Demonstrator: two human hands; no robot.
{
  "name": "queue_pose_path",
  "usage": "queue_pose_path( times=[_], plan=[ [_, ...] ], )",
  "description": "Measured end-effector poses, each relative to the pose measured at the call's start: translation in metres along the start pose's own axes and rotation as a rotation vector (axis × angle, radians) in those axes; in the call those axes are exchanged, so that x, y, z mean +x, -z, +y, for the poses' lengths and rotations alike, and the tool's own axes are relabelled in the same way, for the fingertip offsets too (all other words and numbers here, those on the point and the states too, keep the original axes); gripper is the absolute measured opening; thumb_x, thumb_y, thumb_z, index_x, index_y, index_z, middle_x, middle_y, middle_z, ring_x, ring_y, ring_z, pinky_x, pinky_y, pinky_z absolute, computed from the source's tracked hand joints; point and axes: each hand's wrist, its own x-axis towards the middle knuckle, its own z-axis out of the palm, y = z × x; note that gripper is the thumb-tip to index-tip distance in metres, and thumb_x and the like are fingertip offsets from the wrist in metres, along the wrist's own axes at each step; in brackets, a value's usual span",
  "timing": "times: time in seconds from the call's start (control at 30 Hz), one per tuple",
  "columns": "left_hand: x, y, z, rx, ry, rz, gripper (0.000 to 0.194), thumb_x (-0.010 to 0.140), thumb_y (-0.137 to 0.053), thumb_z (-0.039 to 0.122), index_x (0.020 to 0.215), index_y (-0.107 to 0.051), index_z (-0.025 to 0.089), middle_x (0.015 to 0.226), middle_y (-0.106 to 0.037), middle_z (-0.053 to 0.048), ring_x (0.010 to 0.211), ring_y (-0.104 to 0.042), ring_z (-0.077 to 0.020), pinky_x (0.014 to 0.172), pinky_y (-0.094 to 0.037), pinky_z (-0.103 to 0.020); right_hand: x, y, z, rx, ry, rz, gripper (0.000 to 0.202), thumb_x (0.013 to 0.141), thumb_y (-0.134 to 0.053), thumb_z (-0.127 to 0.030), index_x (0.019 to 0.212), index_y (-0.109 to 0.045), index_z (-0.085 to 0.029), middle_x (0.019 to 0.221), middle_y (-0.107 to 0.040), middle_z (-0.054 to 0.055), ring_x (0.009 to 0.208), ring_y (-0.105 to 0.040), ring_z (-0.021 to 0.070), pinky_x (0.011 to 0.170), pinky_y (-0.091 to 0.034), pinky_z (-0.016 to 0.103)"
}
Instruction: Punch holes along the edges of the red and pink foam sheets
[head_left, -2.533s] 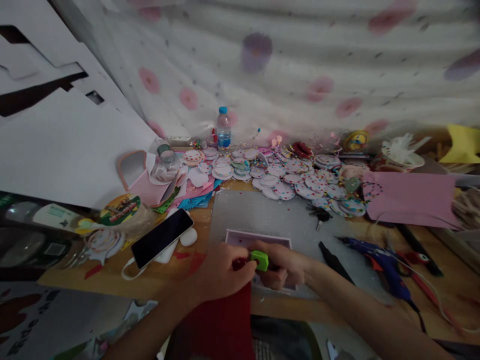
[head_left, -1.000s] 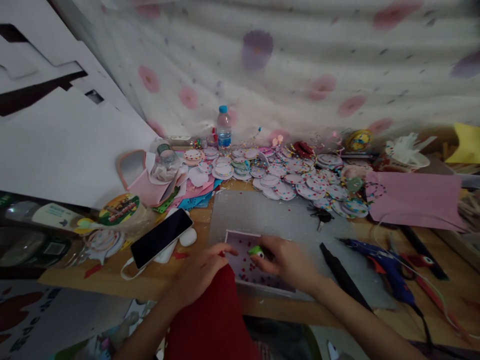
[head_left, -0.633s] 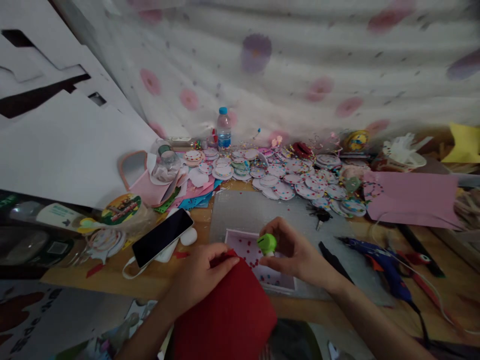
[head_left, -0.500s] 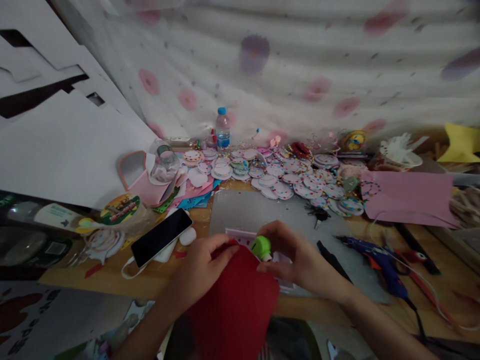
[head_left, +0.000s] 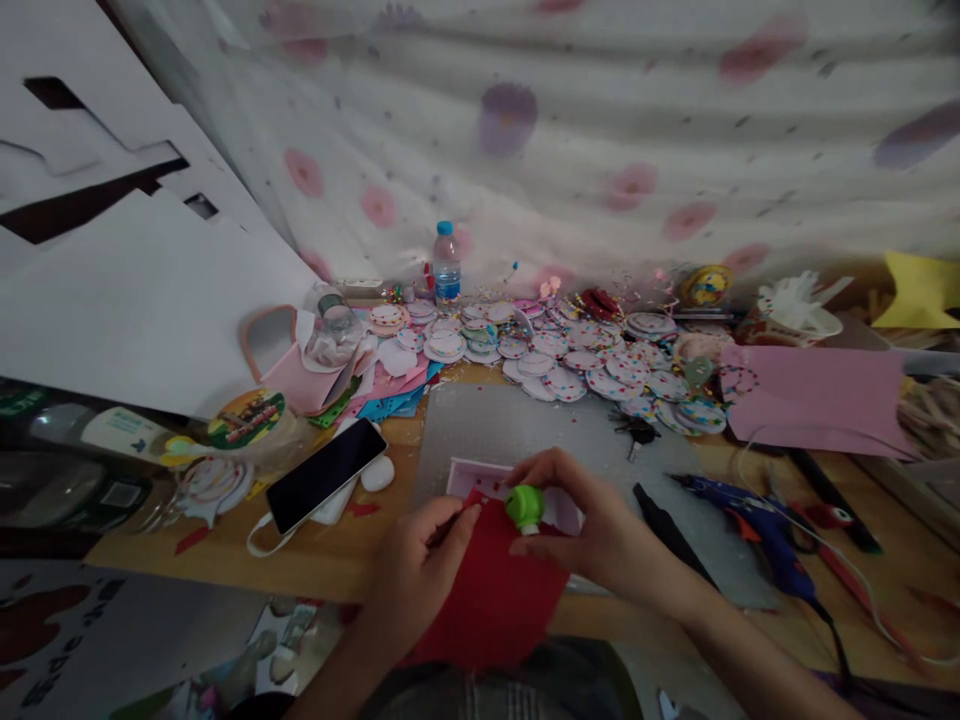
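A sheet of red paper (head_left: 499, 595) hangs over the table's front edge. My left hand (head_left: 427, 555) pinches its upper left corner between thumb and fingers. My right hand (head_left: 581, 520) grips a small green craft punch (head_left: 526, 505) with a pale lower part, at the sheet's upper edge. Whether the paper's edge sits inside the punch cannot be made out. Behind the sheet, partly hidden by it and by my hands, is a shallow pale pink tray (head_left: 469, 468) with small red bits in it.
Many dotted paper discs (head_left: 570, 360) are heaped at the back, near a water bottle (head_left: 447, 265). A phone (head_left: 326, 475) lies left. On the right are keys (head_left: 636, 432), a blue glue gun (head_left: 750, 520) and pink card (head_left: 817, 395). A grey mat (head_left: 480, 420) covers the middle.
The red sheet has been raised and shifted slightly right, showing less length below. The green punch has turned more upright and moved a little lower. Both hands keep their holds.
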Motion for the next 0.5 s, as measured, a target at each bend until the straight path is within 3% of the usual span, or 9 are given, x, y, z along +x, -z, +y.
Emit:
queue_pose_path(
  times=[0.2,0.5],
  plan=[
    [-0.0049,-0.0054,0.0044,0.025,-0.069,0.002,0.027,0.092,-0.043,0.031,0.081,-0.064,0.016,0.072,-0.065,-0.001,0.067,-0.057,-0.0139,0.058,-0.039,-0.021,0.0005,-0.0016,-0.0061,-0.213,0.012,-0.041,0.028,0.074,-0.07,-0.027,0.09,-0.048,-0.022,0.093,-0.059,0.003,0.085,-0.054,0.0178,0.074,-0.042,0.029],
    [-0.0081,-0.0081,0.0013,0.038,-0.14,0.028,0.026,0.093,-0.043,0.029,0.085,-0.064,0.017,0.073,-0.066,-0.002,0.067,-0.058,-0.0137,0.059,-0.04,-0.021,-0.0013,0.0001,-0.0087,-0.258,-0.002,-0.03,0.028,0.074,-0.07,-0.022,0.092,-0.048,-0.022,0.089,-0.058,0.0,0.079,-0.054,0.0148,0.068,-0.04,0.025]
  ],
)
